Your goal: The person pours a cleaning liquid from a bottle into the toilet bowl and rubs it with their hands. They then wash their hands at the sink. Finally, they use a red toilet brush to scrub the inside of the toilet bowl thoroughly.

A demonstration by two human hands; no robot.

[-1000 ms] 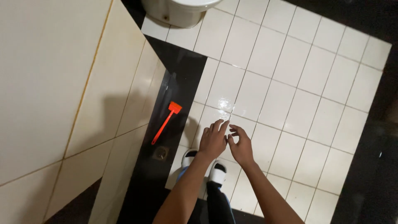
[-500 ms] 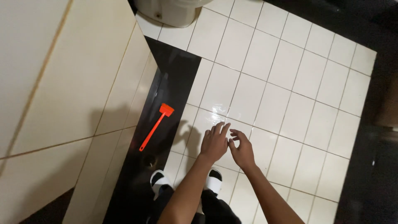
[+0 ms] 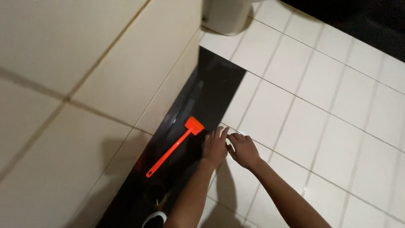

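Two bare hands are held together, empty, fingers loosely spread: left hand (image 3: pixel 215 145), right hand (image 3: pixel 242 150). Long-handled orange plastic scraper (image 3: pixel 175 145) is laid on the black glossy floor strip (image 3: pixel 215 86), just left of them. The handle is best gripped mid-length.

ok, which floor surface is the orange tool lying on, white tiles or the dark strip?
The dark glossy strip along the wall. The orange long-handled tool lies wholly on it, just left of the left hand; the white tiles carry none of it.
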